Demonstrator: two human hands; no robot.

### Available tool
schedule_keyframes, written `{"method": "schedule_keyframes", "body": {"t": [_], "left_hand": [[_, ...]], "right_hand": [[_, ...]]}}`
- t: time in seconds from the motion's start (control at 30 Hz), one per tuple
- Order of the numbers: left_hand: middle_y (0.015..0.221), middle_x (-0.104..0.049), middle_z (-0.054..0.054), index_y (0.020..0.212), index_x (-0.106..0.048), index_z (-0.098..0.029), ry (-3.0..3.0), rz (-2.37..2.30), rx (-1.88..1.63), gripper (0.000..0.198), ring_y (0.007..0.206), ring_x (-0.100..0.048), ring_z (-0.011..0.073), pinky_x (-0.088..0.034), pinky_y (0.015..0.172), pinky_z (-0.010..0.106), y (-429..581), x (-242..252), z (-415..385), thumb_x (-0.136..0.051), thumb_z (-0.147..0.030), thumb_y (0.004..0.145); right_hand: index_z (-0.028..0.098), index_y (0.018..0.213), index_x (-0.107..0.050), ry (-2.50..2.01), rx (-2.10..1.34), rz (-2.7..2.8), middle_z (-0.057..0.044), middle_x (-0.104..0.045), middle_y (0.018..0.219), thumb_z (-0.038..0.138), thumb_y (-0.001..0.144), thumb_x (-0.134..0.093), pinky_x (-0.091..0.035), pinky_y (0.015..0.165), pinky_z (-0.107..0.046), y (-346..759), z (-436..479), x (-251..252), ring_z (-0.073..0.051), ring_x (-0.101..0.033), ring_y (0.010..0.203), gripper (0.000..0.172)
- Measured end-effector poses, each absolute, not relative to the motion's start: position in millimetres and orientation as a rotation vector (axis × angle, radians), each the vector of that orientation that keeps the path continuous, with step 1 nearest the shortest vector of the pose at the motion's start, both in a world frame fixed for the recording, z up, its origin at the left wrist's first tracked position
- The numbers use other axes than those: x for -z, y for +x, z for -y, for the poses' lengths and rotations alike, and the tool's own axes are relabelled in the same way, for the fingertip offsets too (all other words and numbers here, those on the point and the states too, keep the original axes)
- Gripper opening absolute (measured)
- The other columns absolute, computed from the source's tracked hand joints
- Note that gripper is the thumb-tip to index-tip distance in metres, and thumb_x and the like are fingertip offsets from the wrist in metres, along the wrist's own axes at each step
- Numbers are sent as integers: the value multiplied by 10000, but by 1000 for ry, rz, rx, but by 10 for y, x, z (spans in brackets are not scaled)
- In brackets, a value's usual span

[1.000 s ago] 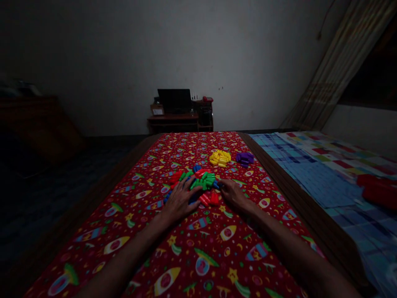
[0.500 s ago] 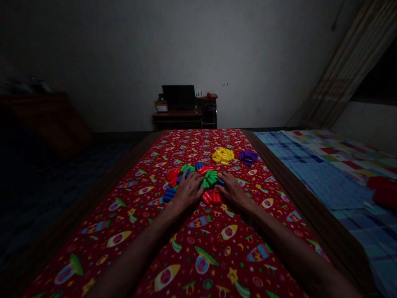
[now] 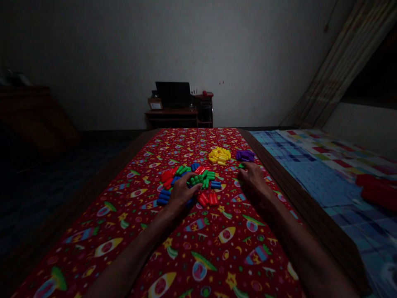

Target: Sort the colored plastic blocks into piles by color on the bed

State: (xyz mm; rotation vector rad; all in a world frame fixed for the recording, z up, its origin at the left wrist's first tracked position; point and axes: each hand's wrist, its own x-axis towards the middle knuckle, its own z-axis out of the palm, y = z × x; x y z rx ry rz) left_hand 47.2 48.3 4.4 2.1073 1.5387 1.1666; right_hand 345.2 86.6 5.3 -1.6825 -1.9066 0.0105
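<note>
Small plastic cylinders in several colours lie on a red patterned cloth [image 3: 198, 240]. My left hand [image 3: 182, 192] is closed around a bunch of green cylinders [image 3: 196, 180], above the mixed pile. Around it are red cylinders [image 3: 213, 198], blue cylinders [image 3: 163, 198] and more green ones. My right hand [image 3: 253, 177] is off to the right of the pile, its fingers pinched on a green cylinder [image 3: 241, 166] that shows only in part. Just beyond that hand lies a group of purple cylinders [image 3: 245, 155], and left of it a heap of yellow cylinders [image 3: 219, 155].
The cloth covers a long surface with brown edges. To the right is bedding in blue check [image 3: 310, 178] with a red item [image 3: 376, 190] on it. Against the far wall stands a desk [image 3: 170, 112] with a dark monitor [image 3: 173, 94]. A curtain [image 3: 335, 62] hangs at right.
My right hand has moved right, away from the pile, with a green cylinder. My left hand now holds green cylinders lifted off the pile. The view has shifted slightly.
</note>
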Motion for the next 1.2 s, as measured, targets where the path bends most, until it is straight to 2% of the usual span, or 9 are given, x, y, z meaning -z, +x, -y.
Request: {"method": "schedule_keyframes", "body": {"t": [0.1,0.23,0.4,0.47,0.6,0.7,0.83,0.93,1.2], "left_hand": [[764,-685,-19,968,-671,-200,2005,-1513,-1170,321,644,-602,152,-478,621,258,511,-48,-518,-642,-450,768],[874,-721,8,989,-694,-197,1925,-1412,-1169,330,792,-652,195,-521,732,304,572,-61,-498,-630,-435,770],[1019,-682,61,1017,-689,-209,2016,-1250,-1231,286,967,-640,225,-528,857,363,694,-20,-434,-640,-274,742],[1034,-673,71,1043,-657,-203,2013,-1225,-1216,301,964,-643,222,-542,843,367,742,27,-418,-619,-239,747],[1085,-648,79,1198,-524,-206,1954,-1215,-1213,429,973,-646,221,-566,810,385,781,104,-381,-618,-261,783],[1183,-604,100,1242,-510,-226,2222,-1136,-1058,427,1057,-612,232,-524,901,405,758,102,-303,-617,-297,834],[1216,-600,85,1183,-590,-255,2619,-1063,-657,355,1110,-573,248,-482,948,387,739,60,-172,-638,-347,844],[1192,-617,80,1192,-587,-254,2679,-1144,-586,311,1074,-588,240,-492,917,367,742,37,-149,-575,-292,884],[1128,-594,95,1129,-598,-217,2660,-1373,-767,264,1045,-567,243,-486,898,380,615,28,-300,-495,-241,887]], "right_hand": [[139,1112,-665,-1910,53,1793,-164,-704,1052,268,851,-543,-460,870,-401,3793,-876,-37,-288,-635,1007,316],[109,1122,-661,-1701,60,1735,-189,-681,1126,295,866,-546,-449,941,-425,3594,-885,-127,-288,-619,1084,336],[181,1154,-668,-1015,-619,2060,-68,-727,1043,347,902,-509,-524,769,-303,2730,-634,-273,-206,-681,896,341],[199,1219,-634,-896,-678,2151,-40,-734,989,324,881,-550,-509,704,-266,2523,-525,-275,-178,-676,801,370],[175,1061,-706,-1059,-486,2073,-24,-732,817,280,856,-571,-461,631,-229,2623,-579,-255,-151,-642,669,267],[146,939,-730,-1310,-297,1974,-56,-729,794,306,871,-543,-456,647,-247,3029,-776,-264,-177,-652,699,255],[140,951,-737,-1693,-50,1972,-127,-736,897,305,860,-553,-467,718,-292,3601,-932,-290,-240,-676,835,263],[121,998,-730,-1856,65,1890,-167,-727,977,274,853,-549,-476,770,-329,3776,-941,-305,-279,-674,915,278],[150,1062,-690,-1285,-237,2106,-115,-725,991,273,887,-502,-499,795,-329,2945,-885,-66,-229,-669,890,285]]}}
